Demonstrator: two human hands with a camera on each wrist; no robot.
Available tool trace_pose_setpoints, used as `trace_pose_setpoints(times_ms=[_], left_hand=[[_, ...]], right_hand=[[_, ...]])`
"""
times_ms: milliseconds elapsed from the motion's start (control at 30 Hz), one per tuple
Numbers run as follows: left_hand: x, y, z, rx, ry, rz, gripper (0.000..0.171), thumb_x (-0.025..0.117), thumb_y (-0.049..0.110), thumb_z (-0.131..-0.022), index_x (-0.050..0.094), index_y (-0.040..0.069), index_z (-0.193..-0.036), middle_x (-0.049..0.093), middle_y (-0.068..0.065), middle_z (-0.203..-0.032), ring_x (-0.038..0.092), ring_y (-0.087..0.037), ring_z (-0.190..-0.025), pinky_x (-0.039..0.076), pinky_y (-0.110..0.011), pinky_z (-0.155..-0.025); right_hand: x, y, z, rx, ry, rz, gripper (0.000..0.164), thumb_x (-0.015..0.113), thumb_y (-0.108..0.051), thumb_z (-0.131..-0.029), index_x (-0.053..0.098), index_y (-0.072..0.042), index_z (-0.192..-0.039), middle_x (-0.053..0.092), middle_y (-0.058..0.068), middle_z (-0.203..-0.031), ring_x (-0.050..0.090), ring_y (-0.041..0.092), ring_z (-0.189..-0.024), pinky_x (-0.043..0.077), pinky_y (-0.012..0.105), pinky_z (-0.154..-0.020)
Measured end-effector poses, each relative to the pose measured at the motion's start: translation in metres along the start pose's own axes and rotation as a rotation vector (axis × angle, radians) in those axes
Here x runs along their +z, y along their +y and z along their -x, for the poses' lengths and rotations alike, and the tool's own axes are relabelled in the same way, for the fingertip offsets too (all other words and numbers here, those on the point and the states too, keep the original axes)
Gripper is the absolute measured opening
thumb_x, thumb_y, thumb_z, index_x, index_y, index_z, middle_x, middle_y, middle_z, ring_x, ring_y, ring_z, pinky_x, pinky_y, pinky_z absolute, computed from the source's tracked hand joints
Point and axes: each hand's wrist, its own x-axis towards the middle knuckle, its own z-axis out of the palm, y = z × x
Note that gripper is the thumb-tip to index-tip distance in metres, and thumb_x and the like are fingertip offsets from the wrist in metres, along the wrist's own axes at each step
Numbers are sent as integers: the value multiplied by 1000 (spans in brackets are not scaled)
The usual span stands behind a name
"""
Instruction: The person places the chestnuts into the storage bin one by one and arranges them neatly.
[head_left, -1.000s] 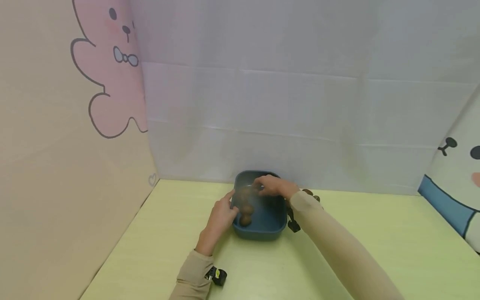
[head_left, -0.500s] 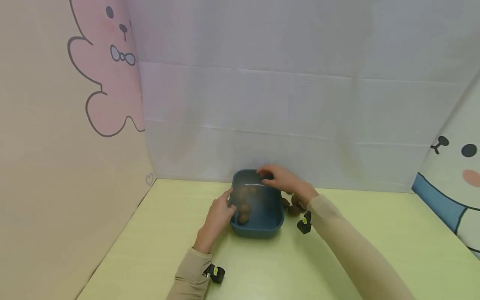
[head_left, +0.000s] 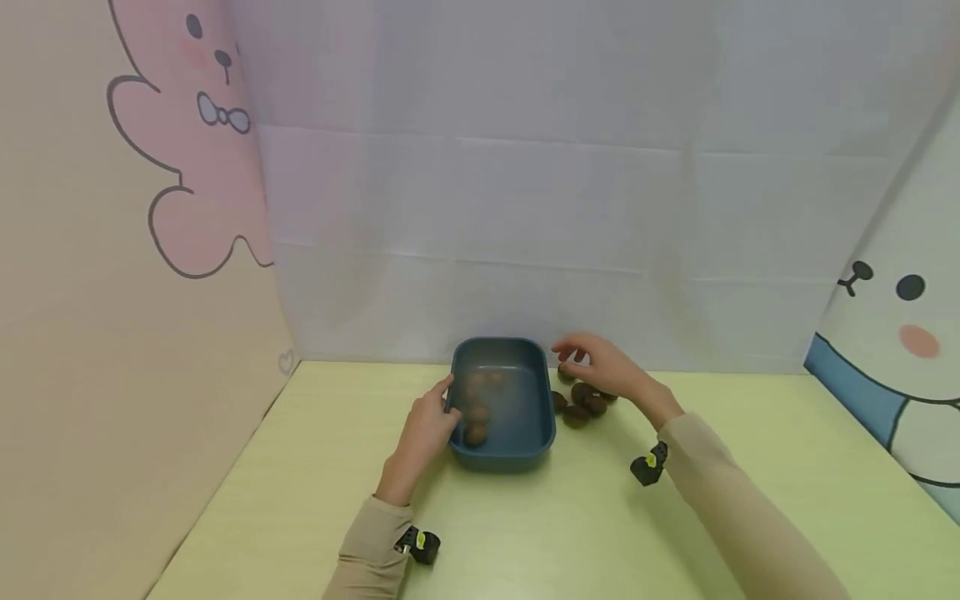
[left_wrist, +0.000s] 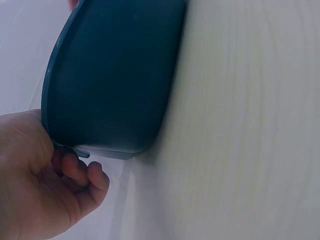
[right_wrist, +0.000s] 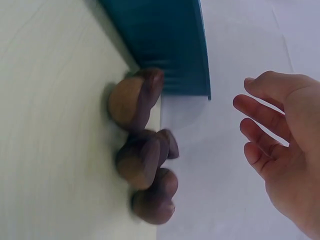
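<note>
A blue plastic bin [head_left: 504,459] stands on the table, several brown chestnuts [head_left: 476,435] lying along its left side. My left hand [head_left: 422,432] grips the bin's left rim, with the thumb over the edge; in the left wrist view its fingers curl beneath the rim. Right of the bin lies a loose heap of more chestnuts [right_wrist: 138,162]. Over that heap is my right hand [head_left: 606,367], its fingers spread and loosely bent. Nothing is between those fingers in the right wrist view, where a gap separates them from the chestnuts.
The pale yellow table [head_left: 480,533] meets a white cloth backdrop [head_left: 480,208] just behind the bin. A cartoon-printed side panel [head_left: 150,333] borders the left. Each forearm carries a small black camera [head_left: 648,465] at the wrist.
My right hand has left the inside of the bin and moved right over its rim to the heap of chestnuts. The left hand keeps its hold on the rim. The view shifts slightly.
</note>
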Motion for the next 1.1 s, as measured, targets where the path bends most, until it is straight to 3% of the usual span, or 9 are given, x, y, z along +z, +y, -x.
trace_pose_setpoints(times_ms=[200,400,867,1100], left_hand=[[-2,-2,0,-14,-15,11,67,54,2,-82,44,4,-149,42,3,-58,31,-10,-46,28,-24,-45],[-2,-2,0,-18,-17,14,68,54,1,-81,45,3,-149,41,3,-57,31,-10,-46,28,-24,-46],[-2,4,-1,-18,-14,6,68,53,1,-80,46,3,-148,40,3,-57,31,-11,-47,28,-24,-46],[0,3,-1,-14,-11,3,68,53,1,-80,46,3,-147,41,3,-58,32,-10,-46,28,-24,-45]], right_hand=[[-3,10,15,17,8,12,32,60,-8,-95,64,-2,-126,69,16,-111,61,24,-90,50,41,-81],[-3,18,29,26,11,10,30,63,-8,-93,66,1,-121,68,16,-110,60,22,-87,51,45,-80],[7,41,59,57,-15,-36,32,69,-10,-90,66,2,-120,65,18,-108,55,16,-82,46,25,-72],[15,47,67,68,-37,-50,37,71,-9,-87,65,2,-122,62,17,-107,52,13,-79,45,24,-70]])
